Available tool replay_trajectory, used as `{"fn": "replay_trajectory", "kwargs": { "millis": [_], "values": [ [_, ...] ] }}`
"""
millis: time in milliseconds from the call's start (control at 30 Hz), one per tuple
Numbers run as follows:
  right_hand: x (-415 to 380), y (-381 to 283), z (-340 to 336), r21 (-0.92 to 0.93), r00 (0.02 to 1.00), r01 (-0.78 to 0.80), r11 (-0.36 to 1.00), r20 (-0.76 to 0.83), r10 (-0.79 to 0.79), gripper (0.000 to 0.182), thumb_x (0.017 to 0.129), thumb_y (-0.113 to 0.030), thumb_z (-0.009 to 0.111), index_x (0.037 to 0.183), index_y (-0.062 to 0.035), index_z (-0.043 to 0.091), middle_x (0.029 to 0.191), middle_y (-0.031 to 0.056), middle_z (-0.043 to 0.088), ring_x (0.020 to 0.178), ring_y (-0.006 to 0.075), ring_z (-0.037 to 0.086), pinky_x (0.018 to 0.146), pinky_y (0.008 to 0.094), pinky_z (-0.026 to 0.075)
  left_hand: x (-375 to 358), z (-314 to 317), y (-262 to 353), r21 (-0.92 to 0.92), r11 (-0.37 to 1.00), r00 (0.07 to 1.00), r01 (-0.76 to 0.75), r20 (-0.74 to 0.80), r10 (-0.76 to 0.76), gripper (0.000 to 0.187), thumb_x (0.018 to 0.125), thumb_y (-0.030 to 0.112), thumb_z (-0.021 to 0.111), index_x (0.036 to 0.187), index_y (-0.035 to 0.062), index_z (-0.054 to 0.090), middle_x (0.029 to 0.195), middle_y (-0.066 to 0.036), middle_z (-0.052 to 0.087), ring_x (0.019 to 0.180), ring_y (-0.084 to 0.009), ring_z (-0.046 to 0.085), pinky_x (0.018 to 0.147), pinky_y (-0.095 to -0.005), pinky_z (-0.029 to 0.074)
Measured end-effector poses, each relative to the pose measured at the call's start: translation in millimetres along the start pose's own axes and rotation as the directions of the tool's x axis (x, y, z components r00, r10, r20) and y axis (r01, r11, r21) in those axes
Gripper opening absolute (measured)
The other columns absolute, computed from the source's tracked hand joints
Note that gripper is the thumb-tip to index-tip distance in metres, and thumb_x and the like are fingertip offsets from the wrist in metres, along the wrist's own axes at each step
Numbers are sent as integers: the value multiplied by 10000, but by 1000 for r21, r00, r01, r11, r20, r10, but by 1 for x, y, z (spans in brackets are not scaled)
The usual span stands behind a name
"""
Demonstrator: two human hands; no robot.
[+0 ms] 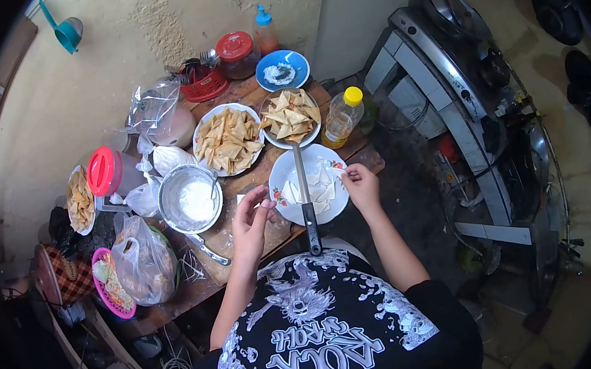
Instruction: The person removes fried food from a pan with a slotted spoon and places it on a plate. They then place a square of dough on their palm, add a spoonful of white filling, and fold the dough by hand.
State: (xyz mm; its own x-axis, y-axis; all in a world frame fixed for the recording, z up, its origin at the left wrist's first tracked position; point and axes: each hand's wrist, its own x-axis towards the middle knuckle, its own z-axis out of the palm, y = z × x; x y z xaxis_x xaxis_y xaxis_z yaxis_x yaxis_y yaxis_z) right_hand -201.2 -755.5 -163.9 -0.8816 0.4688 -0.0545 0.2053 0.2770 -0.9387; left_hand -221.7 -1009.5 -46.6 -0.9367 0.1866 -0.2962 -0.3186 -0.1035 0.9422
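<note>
My right hand [361,184] is at the right rim of a white flowered plate [284,168], its thumb and fingertips pinched on a small white dough piece [337,172]. Several flat, folded white dough pieces [322,193] lie in this plate. Left of the plate, my left hand [250,219] hovers above the wooden board with curled fingers apart and nothing visible in them. Across the plate runs the black-handled grip [312,228] of a long metal strainer [269,135] heaped with golden folded triangles [290,115].
A metal pot of white paste [192,198], a knife [209,250] and a plate of folded triangles [228,140] lie to the left. An oil bottle [341,118] stands behind the flowered plate. Farther right is a stove [438,55].
</note>
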Motion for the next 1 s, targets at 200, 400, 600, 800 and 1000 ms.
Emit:
{"fn": "replay_trajectory", "kwargs": {
  "millis": [200,400,600,800,1000],
  "values": [
    [39,-6,48,-299,978,164,940,176,-115,108,722,-136,648,805,-67,646,793,99,564,745,268,592,672,356,482,-5,-17,-6,54,999,990,8,-139,-1,341,908,181,490,1220,46,474,1202,-101,521,977,-181,584,782,-263,451],
    [45,-21,68,-385,980,190,903,136,-148,102,749,-140,615,836,-87,624,801,93,540,737,278,566,638,376,454,-2,-51,-60,450,893,959,-7,-250,134,239,853,122,576,1067,16,562,922,-32,609,829,-132,579,730,-250,451],
    [27,-31,61,-265,984,178,948,47,-172,94,757,-101,612,849,-84,617,770,73,511,624,219,515,574,323,423,22,-52,-93,971,238,925,19,-107,365,449,733,122,656,1149,19,521,1144,-176,506,950,-319,566,797,-397,477],
    [13,-40,46,-66,959,280,958,74,-275,119,768,-22,597,881,-50,621,829,58,508,601,130,476,547,257,400,41,-56,-74,988,131,994,80,-89,63,479,728,124,630,1191,167,517,1205,-154,461,944,-320,578,760,-407,495],
    [0,-55,36,78,962,255,964,83,-261,98,803,-15,571,883,-51,614,896,33,496,665,92,482,527,202,387,52,-65,-81,997,79,998,-22,17,60,405,754,91,564,1145,179,508,1187,-147,458,846,-306,612,670,-402,509]
  ]
}}
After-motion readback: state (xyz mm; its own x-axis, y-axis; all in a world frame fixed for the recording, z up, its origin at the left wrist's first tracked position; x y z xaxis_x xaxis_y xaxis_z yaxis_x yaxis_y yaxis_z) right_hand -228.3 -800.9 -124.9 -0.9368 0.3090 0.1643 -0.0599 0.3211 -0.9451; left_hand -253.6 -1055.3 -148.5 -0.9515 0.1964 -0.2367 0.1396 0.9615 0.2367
